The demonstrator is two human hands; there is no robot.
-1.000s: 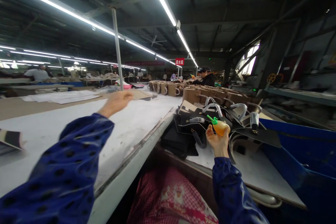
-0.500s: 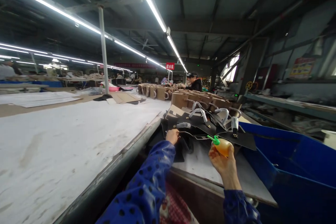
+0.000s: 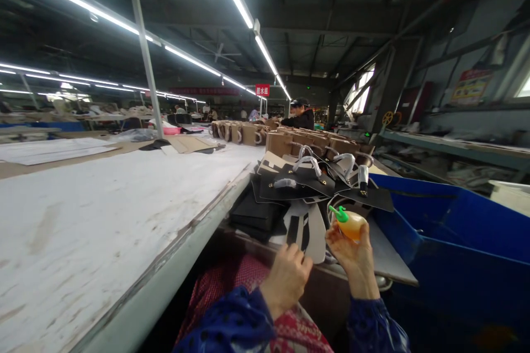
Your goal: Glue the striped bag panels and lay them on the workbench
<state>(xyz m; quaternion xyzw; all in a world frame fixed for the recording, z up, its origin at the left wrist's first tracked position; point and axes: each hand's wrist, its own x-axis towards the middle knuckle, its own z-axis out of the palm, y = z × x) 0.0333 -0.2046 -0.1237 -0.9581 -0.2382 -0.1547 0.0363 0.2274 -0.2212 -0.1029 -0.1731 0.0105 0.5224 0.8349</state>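
My right hand [image 3: 351, 256] is closed around a small squeeze bottle [image 3: 351, 224] of yellowish liquid with a green nozzle, tilted so the nozzle points up and left. Lower and to the left, my left hand [image 3: 287, 276] has its fingers curled at the near edge of a pale bag panel [image 3: 316, 234]; its fingertips are partly hidden. Two black strips [image 3: 305, 231] run along that panel. Behind it lies a pile of black bag panels [image 3: 300, 183] with plastic-wrapped handles [image 3: 308, 164]. A stack of black pieces [image 3: 256, 214] sits left of the pale panel.
A long white-topped table [image 3: 124, 215] runs along my left. On the right stands a large blue bin [image 3: 455, 231]. Rows of brown bag pieces [image 3: 298, 140] stretch away beyond the pile, with a person [image 3: 302, 116] behind them. A metal post [image 3: 144, 60] rises from the table.
My left hand has come back toward me from the black pile, and a pale panel with black strips now shows in front of it. My right hand still holds the bottle in nearly the same place.
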